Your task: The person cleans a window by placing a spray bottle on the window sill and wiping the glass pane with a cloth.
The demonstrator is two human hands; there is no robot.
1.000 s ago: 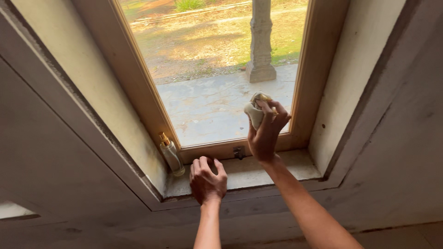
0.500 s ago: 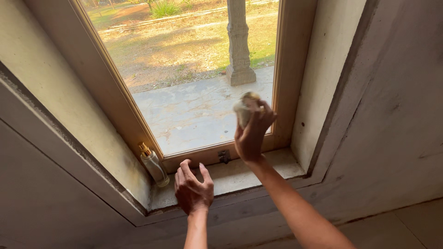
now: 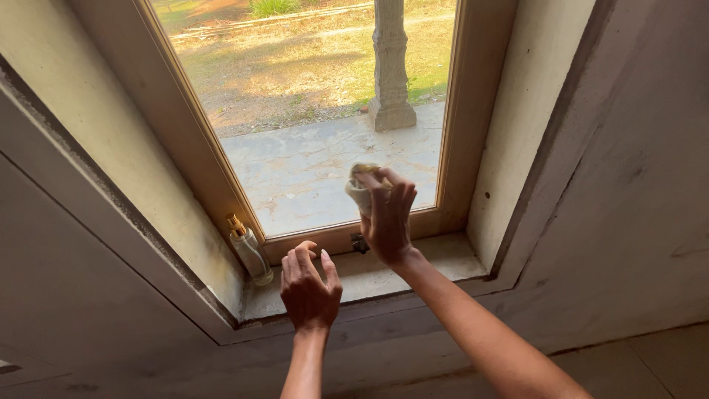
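Observation:
My right hand [image 3: 387, 218] presses a crumpled pale cloth [image 3: 359, 185] against the lower part of the window glass [image 3: 325, 111]. Its fingers are wrapped over the cloth, just above the bottom rail of the wooden frame [image 3: 325, 241]. My left hand [image 3: 309, 287] rests on the front of the stone sill [image 3: 413, 267], fingers loosely curled and holding nothing. A small clear spray bottle [image 3: 251, 253] with a gold top stands in the sill's left corner, just left of my left hand.
A small dark metal latch [image 3: 358, 243] sits on the bottom rail beside my right wrist. Plastered reveals [image 3: 517, 125] flank the window on both sides. Outside are a paved porch and a stone pillar [image 3: 391, 66].
My right hand has slid the cloth leftward along the bottom of the glass, away from the right frame. My left hand stays on the sill edge, fingers lifted a little.

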